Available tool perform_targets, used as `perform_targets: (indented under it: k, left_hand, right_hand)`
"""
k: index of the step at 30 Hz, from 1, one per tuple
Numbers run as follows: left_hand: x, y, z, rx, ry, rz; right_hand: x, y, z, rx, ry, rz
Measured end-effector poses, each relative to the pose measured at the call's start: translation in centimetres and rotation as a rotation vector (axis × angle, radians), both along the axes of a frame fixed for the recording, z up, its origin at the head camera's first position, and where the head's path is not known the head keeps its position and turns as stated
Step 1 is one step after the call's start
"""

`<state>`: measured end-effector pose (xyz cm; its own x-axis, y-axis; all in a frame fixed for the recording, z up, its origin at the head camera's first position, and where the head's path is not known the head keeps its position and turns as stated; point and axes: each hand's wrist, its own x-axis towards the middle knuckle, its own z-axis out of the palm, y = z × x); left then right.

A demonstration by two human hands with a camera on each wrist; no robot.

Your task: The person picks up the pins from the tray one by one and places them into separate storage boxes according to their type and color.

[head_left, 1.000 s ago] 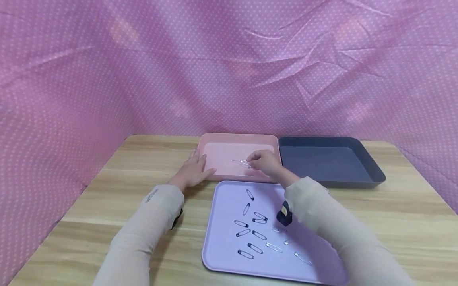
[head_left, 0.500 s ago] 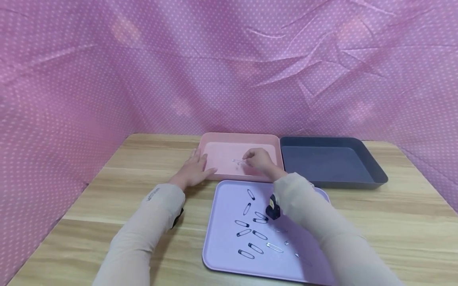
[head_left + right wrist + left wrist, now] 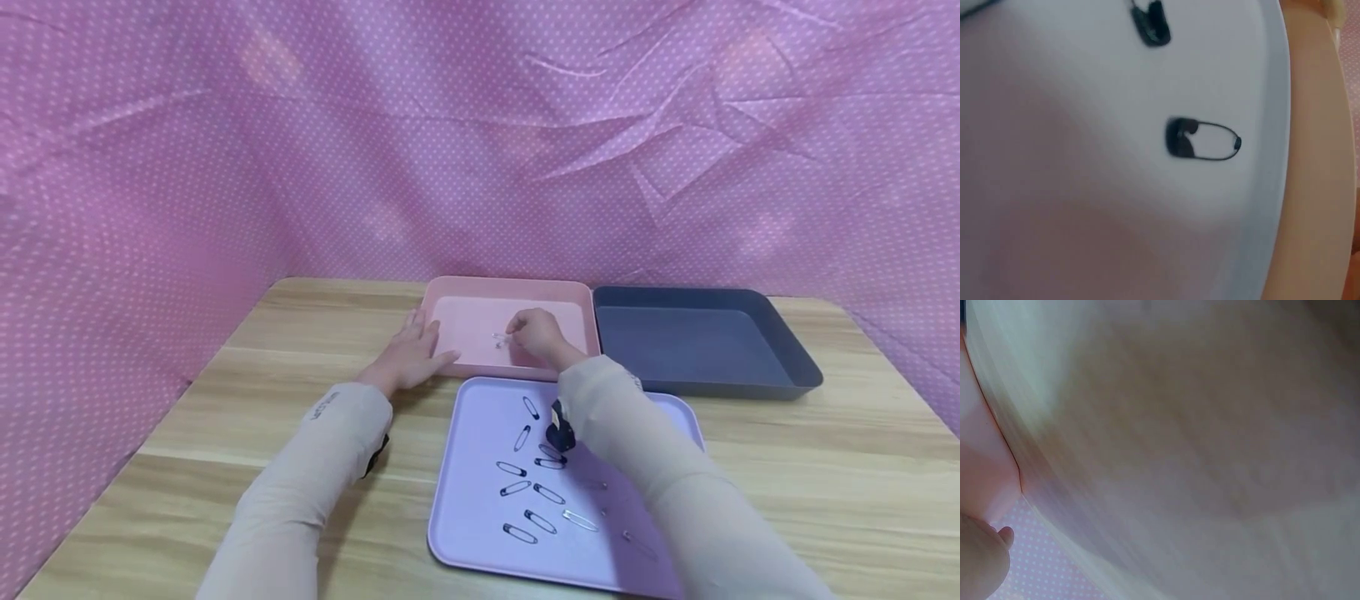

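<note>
Safety pins (image 3: 498, 337) show between the side edges of the pink tray (image 3: 510, 287), at our right hand (image 3: 538, 333), fingertips narrowed, grip unclear. Our left hand (image 3: 407, 357) spreads along its left edge. We're probably setting down; next calls for clean release.

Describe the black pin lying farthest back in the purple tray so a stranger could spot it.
On the table, find the purple tray, in front of the pink tray. Inside, the black pin lies nearest the pink tray. Its thick end points toward the front, while that of the next pin points toward the back.
</note>
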<state>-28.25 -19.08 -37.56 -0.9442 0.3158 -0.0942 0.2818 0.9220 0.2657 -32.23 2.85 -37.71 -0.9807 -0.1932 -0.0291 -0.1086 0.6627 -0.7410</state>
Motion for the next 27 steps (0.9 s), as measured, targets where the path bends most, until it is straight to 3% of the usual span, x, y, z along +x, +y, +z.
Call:
perform_targets:
  k: [12,14,15,19,21,22,27]
  left_hand:
    - [-0.1,0.1,0.2,-0.018,0.010,-0.012]
    - [-0.2,0.1,0.2,-0.020,0.006,-0.013]
    - [-0.2,0.1,0.2,-0.024,0.004,-0.013]
    - [-0.2,0.2,0.3,-0.030,-0.005,-0.014]
    - [-0.2,0.2,0.4,-0.031,-0.009,-0.013]
    - [-0.2,0.1,0.4,-0.029,-0.013,-0.010]
    - [0.0,0.0,0.5,-0.033,-0.023,0.001]
  right_hand:
    - [-0.9,-0.4,-0.2,0.106,0.035,0.000]
    - [-1.2,-0.3,-0.7,0.093,0.046,0.014]
    - [-2.2,0.0,-1.9,0.071,0.083,0.030]
    - [-3.6,0.1,-3.3,0.066,0.053,0.013]
    - [-3.6,-0.1,-3.1,0.077,0.019,-0.016]
    - [-2.6,-0.3,-2.0,0.100,-0.021,-0.034]
    - [-0.7,-0.6,-0.1,0.079,0.009,-0.012]
